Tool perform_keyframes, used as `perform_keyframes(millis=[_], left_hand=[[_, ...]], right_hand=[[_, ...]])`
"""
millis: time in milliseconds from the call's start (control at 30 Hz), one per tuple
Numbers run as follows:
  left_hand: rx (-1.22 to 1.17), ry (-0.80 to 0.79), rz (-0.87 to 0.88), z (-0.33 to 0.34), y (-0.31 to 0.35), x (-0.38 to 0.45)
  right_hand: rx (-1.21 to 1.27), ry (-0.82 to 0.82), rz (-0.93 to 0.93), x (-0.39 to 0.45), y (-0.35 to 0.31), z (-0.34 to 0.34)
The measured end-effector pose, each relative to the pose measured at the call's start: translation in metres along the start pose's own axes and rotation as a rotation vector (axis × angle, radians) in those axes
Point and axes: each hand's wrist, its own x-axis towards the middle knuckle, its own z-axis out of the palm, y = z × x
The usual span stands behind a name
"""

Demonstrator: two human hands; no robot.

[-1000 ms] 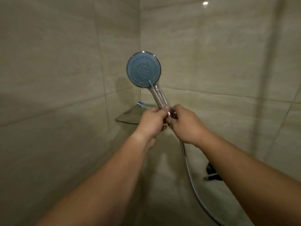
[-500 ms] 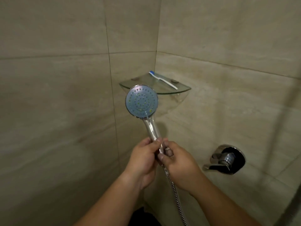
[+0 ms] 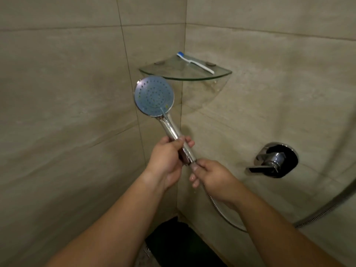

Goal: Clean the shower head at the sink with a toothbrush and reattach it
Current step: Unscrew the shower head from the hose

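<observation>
right hand (image 3: 212, 175) has slid down from shower head (image 3: 154, 96) handle onto hose (image 3: 221, 212).

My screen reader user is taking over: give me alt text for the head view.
The left hand grips the chrome handle of a shower head, its face toward the camera, while the right hand pinches the hose joint at the handle's base. Behind, a toothbrush lies on a glass corner shelf; a tap is on the right wall.
</observation>
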Motion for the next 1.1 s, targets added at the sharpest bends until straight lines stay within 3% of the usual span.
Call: perform_keyframes(millis=[267, 433, 667, 1100], left_hand=[[0.050, 0.012, 0.048, -0.001, 0.011, 0.013], [0.032, 0.029, 0.066, 0.004, 0.013, 0.019], [-0.015, 0.031, 0.063, 0.005, 0.016, 0.025], [0.116, 0.077, 0.132, 0.007, 0.032, 0.048]], right_hand=[[0.035, 0.053, -0.027, 0.014, -0.006, 0.005], [0.073, 0.202, -0.072, 0.023, -0.002, 0.005], [0.225, 0.060, -0.002, 0.032, 0.005, 0.004], [0.094, 0.180, -0.142, 0.076, 0.002, -0.012]])
